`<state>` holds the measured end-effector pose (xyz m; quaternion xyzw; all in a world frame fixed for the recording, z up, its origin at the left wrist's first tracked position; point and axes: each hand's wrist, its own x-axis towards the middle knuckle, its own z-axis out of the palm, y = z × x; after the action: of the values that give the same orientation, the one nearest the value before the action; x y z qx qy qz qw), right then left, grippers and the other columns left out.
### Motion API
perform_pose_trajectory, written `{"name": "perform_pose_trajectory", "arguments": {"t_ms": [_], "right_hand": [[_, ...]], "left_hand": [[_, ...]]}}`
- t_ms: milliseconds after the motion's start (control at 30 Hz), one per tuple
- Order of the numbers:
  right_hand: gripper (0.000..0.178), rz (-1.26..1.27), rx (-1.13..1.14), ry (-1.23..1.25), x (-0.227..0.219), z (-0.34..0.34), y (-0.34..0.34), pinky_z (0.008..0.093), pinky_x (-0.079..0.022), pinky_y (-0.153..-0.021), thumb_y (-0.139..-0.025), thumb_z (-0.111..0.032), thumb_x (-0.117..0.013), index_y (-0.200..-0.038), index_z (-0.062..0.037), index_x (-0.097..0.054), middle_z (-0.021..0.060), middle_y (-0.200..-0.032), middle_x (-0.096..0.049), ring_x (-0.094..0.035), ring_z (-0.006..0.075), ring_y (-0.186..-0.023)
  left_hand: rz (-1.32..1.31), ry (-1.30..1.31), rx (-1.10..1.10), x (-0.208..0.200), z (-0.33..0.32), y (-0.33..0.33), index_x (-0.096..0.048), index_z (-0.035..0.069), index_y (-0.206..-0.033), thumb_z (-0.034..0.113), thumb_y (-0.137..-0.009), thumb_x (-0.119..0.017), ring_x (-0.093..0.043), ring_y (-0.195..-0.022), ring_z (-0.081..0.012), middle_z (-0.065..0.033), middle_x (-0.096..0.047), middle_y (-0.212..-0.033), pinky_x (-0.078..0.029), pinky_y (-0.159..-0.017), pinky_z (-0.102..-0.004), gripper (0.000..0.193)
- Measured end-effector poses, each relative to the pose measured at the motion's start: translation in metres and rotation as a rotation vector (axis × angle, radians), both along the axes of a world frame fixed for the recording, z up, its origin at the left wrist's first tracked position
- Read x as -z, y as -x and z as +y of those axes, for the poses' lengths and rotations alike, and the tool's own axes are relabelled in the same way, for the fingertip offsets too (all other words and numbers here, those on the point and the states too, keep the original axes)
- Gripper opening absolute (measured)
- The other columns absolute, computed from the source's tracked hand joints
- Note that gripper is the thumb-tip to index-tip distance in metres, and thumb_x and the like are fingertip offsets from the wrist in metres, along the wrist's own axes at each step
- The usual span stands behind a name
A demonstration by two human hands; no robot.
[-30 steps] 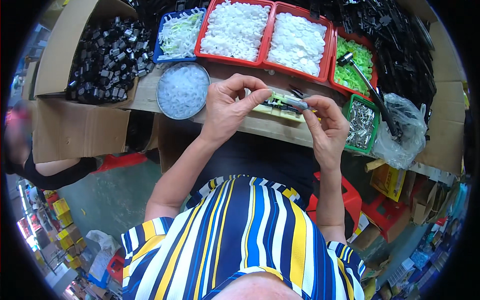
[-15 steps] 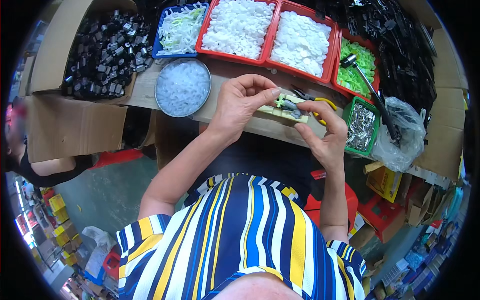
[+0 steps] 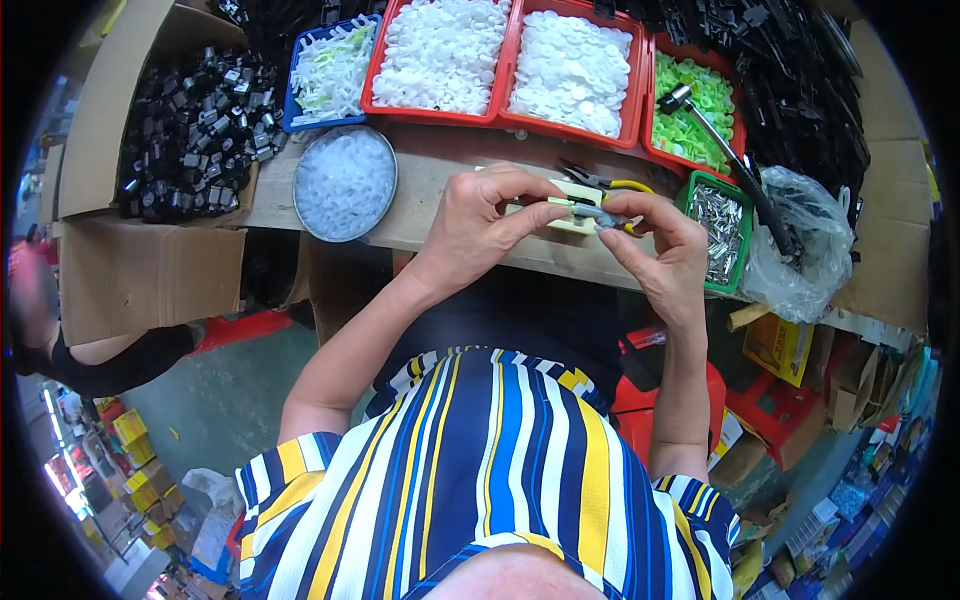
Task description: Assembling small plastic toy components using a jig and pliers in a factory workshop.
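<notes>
A small grey part (image 3: 594, 213) is between both hands, over a pale yellow block (image 3: 568, 226) on the wooden bench edge. My left hand (image 3: 480, 222) pinches its left end between thumb and forefinger; what else those fingertips cover is hidden. My right hand (image 3: 665, 245) grips the other end with thumb and forefinger, the remaining fingers curled. Just behind the block lie pliers (image 3: 628, 186) with yellow handles, partly covered by my right fingers.
Red trays (image 3: 508, 70) of white discs stand behind. Nearby are a bowl of translucent pieces (image 3: 345, 182), a red tray of green parts (image 3: 692, 110), a green tray of metal pins (image 3: 718, 230), a hammer-like tool (image 3: 725, 140), a plastic bag (image 3: 803, 250) and a carton of black parts (image 3: 200, 140).
My left fingertips have come down and closer to the right hand, onto the grey part. The light green piece seen on it before is now mostly covered. The whole view has shifted slightly.
</notes>
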<state>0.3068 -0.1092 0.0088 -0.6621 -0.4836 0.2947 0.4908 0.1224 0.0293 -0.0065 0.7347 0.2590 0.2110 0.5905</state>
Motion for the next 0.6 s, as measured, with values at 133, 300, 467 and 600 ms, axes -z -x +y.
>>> {"name": "perform_pose_trajectory", "arguments": {"t_ms": [133, 300, 467, 600], "right_hand": [[0.025, -0.114, 0.020, 0.096, 0.003, 0.006, -0.004, 0.0297, -0.049, -0.074, -0.080, -0.012, -0.076, -0.101, 0.0009, -0.070, 0.0090, -0.091, -0.070, -0.066, 0.0162, -0.083], [0.024, -0.240, 0.022, 0.117, 0.019, 0.012, -0.004, 0.0299, -0.050, -0.074, -0.080, -0.010, -0.076, -0.101, 0.0016, -0.070, 0.0094, -0.093, -0.071, -0.067, 0.0163, -0.083], [0.024, -0.251, -0.002, 0.122, 0.024, 0.017, 0.000, 0.0278, -0.051, -0.075, -0.080, -0.008, -0.076, -0.102, 0.0017, -0.069, 0.0074, -0.093, -0.071, -0.066, 0.0146, -0.082], [0.024, -0.286, -0.036, 0.096, 0.025, 0.020, 0.004, 0.0326, -0.050, -0.076, -0.079, -0.008, -0.076, -0.099, 0.0022, -0.068, 0.0116, -0.091, -0.069, -0.066, 0.0214, -0.082]], "left_hand": [[-0.005, -0.440, -0.035, 0.007, 0.008, -0.003, -0.073, 0.001, -0.101, 0.007, -0.078, -0.078, -0.062, -0.091, -0.0214, -0.0105, -0.068, -0.097, -0.050, -0.076, -0.0330, 0.024], [0.017, -0.641, -0.066, 0.030, 0.013, -0.001, -0.072, -0.001, -0.096, 0.005, -0.074, -0.078, -0.060, -0.092, -0.0280, -0.0123, -0.066, -0.095, -0.050, -0.076, -0.0364, 0.024], [0.025, -0.648, -0.059, 0.033, 0.011, 0.000, -0.071, -0.001, -0.095, 0.003, -0.073, -0.078, -0.059, -0.093, -0.0274, -0.0122, -0.064, -0.095, -0.050, -0.077, -0.0371, 0.023], [0.028, -0.642, -0.054, 0.032, 0.011, -0.001, -0.071, -0.001, -0.095, 0.003, -0.073, -0.078, -0.059, -0.092, -0.0279, -0.0120, -0.064, -0.094, -0.050, -0.077, -0.0371, 0.023]]}}
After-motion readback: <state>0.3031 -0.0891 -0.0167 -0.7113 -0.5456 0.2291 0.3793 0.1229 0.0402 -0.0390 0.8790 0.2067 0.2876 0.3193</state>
